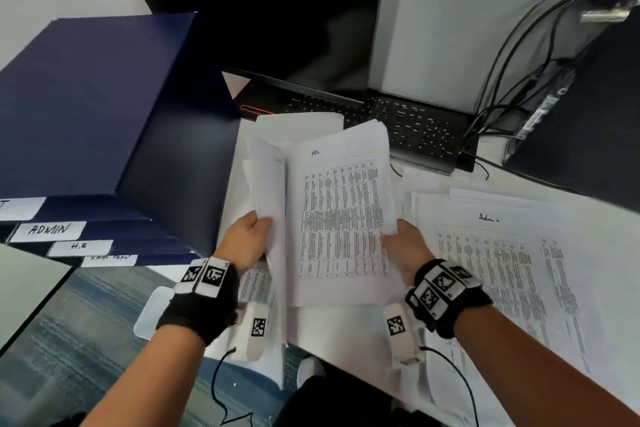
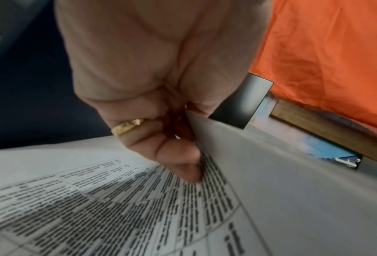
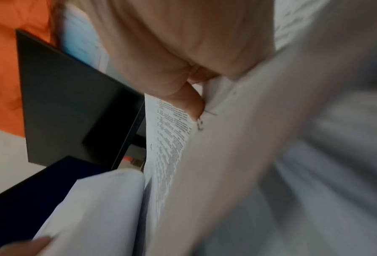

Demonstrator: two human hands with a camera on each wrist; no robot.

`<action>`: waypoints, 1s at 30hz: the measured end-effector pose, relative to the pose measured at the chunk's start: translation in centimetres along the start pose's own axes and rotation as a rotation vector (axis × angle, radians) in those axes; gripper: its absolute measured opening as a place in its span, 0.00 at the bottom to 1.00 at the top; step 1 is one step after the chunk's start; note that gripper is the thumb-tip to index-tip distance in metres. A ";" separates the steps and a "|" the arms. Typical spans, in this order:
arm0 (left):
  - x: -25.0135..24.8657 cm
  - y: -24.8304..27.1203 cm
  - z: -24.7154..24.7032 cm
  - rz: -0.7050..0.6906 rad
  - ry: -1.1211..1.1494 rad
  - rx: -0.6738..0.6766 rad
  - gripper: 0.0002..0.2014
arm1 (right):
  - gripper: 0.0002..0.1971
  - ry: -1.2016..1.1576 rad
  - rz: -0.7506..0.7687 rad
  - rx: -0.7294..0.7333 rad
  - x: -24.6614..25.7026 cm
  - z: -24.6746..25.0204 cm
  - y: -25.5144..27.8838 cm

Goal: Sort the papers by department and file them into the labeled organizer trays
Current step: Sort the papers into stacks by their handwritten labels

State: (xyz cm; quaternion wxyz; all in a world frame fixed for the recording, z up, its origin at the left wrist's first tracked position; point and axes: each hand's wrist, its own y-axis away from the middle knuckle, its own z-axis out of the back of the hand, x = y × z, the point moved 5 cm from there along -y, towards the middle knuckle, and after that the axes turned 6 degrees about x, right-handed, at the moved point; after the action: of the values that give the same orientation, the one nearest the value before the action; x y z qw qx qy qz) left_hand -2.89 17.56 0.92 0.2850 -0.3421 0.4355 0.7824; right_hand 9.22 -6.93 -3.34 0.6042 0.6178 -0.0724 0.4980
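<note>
**Both hands on paper over the desk**

The biggest thing I see is the navy organizer [image 1: 86,97] at the left of the desk [image 1: 588,218], its trays stacked, with white labels on their fronts; I can read ADMIN [image 1: 48,229] and H.R [image 1: 80,247], while the lowest label is too blurred for me. Behind the paperwork stands a dark monitor [image 1: 277,10] with a laptop [image 1: 398,118] below it, and cables [image 1: 512,55] run down at the right.

A spread pile [image 1: 512,270] of printed tables lies flat on the desk at my right; its top page is hand-marked "Adm". Between my hands I hold a printed sheet [image 1: 343,215] marked "HR" at the top, raised above loose papers in front of the laptop and just right of the organizer.

My right hand [image 1: 403,246] pinches that sheet's right edge, thumb on top and fingers curled beneath; the wrist view is blurred but shows the same pinch near a staple [image 3: 211,113]. My left hand [image 1: 244,239] grips a separate sheaf [image 1: 268,191] standing nearly on edge, thumb pressed to its face, fingers curled behind it. A gold ring [image 2: 128,126] sits on one left finger.
</note>
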 end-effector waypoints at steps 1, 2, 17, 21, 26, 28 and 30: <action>0.0 0.0 -0.2 -0.005 0.007 0.017 0.10 | 0.19 0.008 -0.010 0.012 0.1 -1.1 0.0; -0.2 0.2 -0.4 -0.007 0.001 0.033 0.11 | 0.20 0.024 -0.018 0.024 0.2 -2.0 0.0; 0.2 -0.5 -2.1 -0.031 -0.148 0.074 0.16 | 0.17 0.227 0.023 0.085 0.4 -8.6 -1.5; 0.6 -1.0 -2.2 -0.028 -0.159 0.069 0.16 | 0.20 0.258 0.025 0.089 0.7 -9.5 -1.2; 0.5 -1.0 -3.2 -0.032 -0.201 0.142 0.17 | 0.07 0.173 0.060 0.094 0.4 -8.6 -1.2; 0.3 -1.1 -4.1 -0.065 -0.273 0.195 0.19 | 0.10 0.059 0.043 0.085 -0.1 -7.4 -1.1; 0.4 -1.1 -4.9 -0.077 -0.402 0.219 0.21 | 0.11 -0.045 0.041 0.081 0.1 -6.1 -0.7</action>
State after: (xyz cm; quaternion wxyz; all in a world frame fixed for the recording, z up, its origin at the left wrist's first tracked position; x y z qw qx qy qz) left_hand -0.88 13.86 -1.80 0.4310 -0.1627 0.4390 0.7714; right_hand 6.52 -1.73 -5.16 0.5666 0.6512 -0.0783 0.4988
